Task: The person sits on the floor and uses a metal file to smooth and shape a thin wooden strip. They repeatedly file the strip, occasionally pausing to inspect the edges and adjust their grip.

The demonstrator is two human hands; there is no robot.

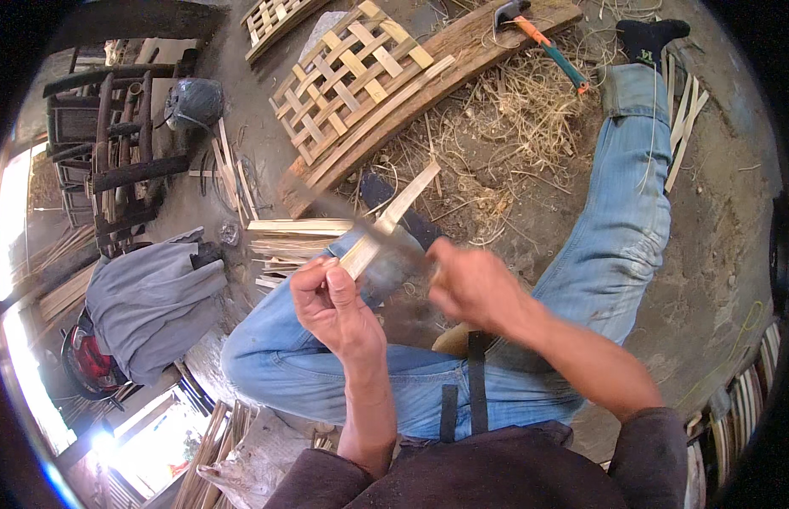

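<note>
Between the thumb and fingers of my left hand [333, 304] is the near end of a pale, flat wooden strip [401, 204], which slants up and away to the right. My right hand [475, 287] is closed and smeared by motion. From it a long, dark knife blade [403, 246], also blurred, runs to the upper left and crosses the strip just beyond my left hand. The knife's handle is hidden in my fist. Whether the blade touches the strip or passes over it, I cannot tell.
Beyond my legs, a woven lattice panel of wood strips [343, 81] leans on a thick plank [462, 64]. A hammer [543, 44] lies on the plank's far end. Curled shavings [517, 136] cover the ground. Cut strips [284, 246] are stacked by my bent left knee.
</note>
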